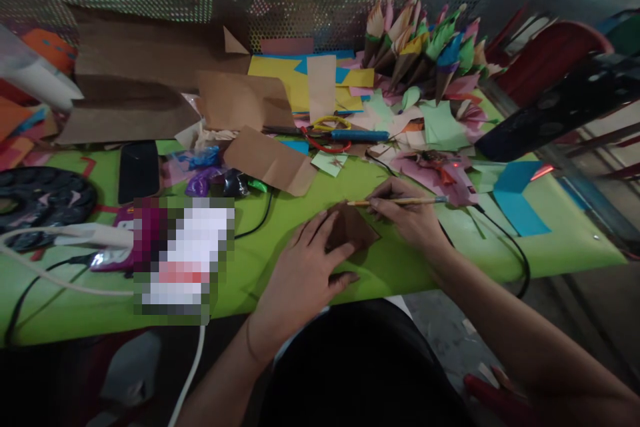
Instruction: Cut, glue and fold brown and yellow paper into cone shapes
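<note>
My left hand [305, 263] lies spread over a small piece of brown paper [357, 230] on the green tabletop, its fingers resting on the paper's left side and hiding part of it. In my right hand [407, 217] a pencil [417, 201] is pinched, lying nearly level. Its tip points left and is close to the paper's upper edge; whether it touches cannot be made out. Just beyond my hands are a folded brown paper sheet [273, 160], a pale green paper scrap [329, 163] and red-and-yellow-handled scissors [327, 135].
Paper cones [420, 47] crowd the back right beside a dark dotted bottle [555, 110]. Large brown sheets [135, 53] cover the back left. A phone [139, 171], a black round tray [45, 203] and a blurred-out device [185, 260] with cables lie left. Blue paper [523, 200] sits right.
</note>
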Action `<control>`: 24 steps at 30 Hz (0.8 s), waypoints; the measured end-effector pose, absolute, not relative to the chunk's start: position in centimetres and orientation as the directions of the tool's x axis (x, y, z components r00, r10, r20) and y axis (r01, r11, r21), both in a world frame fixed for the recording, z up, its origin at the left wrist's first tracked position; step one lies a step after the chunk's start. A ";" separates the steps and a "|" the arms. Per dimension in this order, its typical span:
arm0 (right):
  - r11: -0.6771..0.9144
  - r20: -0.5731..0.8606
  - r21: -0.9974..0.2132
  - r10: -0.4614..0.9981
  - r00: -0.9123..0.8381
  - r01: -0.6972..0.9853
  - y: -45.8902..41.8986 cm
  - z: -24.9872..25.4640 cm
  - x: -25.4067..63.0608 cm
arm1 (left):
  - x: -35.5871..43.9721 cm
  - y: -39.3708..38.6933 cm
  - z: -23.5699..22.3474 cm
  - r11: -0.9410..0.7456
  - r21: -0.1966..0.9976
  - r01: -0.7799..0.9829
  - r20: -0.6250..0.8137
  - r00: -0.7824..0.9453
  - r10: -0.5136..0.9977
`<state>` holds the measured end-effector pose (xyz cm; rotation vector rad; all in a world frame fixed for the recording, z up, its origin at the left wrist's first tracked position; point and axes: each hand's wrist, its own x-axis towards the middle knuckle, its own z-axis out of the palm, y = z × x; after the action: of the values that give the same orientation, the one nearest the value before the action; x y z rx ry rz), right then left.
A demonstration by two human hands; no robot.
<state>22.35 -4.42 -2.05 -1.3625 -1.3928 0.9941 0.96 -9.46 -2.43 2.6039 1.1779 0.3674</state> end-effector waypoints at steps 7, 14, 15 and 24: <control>0.034 0.046 -0.964 0.998 0.037 0.265 -4.5 -1.9 22.5 | 0.9 -9.4 -2.5 -0.637 0.337 0.693 0.116 0.641 0.759; 0.059 0.066 -0.960 0.998 0.016 0.274 -4.7 -2.1 23.0 | 0.9 -9.4 -2.6 -0.636 0.325 0.699 0.114 0.639 0.761; 0.070 0.077 -0.959 0.997 0.013 0.273 -4.7 -2.1 23.1 | 0.9 -9.4 -2.6 -0.637 0.323 0.700 0.114 0.639 0.761; 0.091 0.083 -0.965 0.996 -0.044 0.247 -5.1 -2.2 23.8 | 0.8 -9.3 -2.5 -0.632 0.315 0.708 0.084 0.642 0.762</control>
<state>23.84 -5.13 -2.24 -1.3072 -1.4572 1.0380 0.85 -9.25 -2.50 2.6107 1.1922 0.3058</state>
